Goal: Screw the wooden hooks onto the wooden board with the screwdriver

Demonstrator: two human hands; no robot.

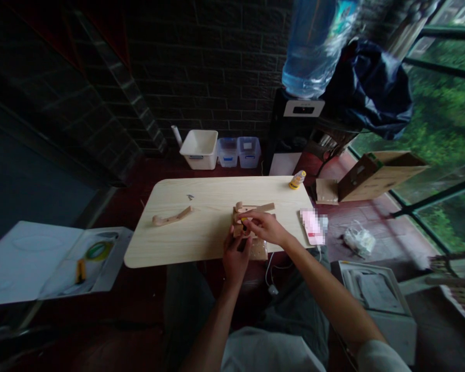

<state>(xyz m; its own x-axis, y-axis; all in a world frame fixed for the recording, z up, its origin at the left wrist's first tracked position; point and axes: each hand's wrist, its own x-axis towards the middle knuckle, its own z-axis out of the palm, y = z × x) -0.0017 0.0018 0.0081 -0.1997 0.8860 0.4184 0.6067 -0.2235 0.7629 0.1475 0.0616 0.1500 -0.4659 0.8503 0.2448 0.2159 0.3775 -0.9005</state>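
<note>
At the near edge of the table, my left hand (236,256) is closed around the wooden assembly (269,207), steadying it. My right hand (266,228) pinches a small yellow-and-black tool (244,220), which stands over the wood between both hands. The tool looks like a short screwdriver, but its tip is hidden. My fingers cover much of the assembly. Under my right wrist, a flat piece with small holes (259,250) juts past the table edge. Farther left lies a separate curved wooden piece (172,217).
The pale table (205,191) also carries small dark metal bits (190,197), a yellow-capped bottle (297,180) and a pink item (312,227). A white box (104,258) stands left; a water dispenser (294,129) and plastic bins (199,150) stand behind. White cable (271,279) hangs in front.
</note>
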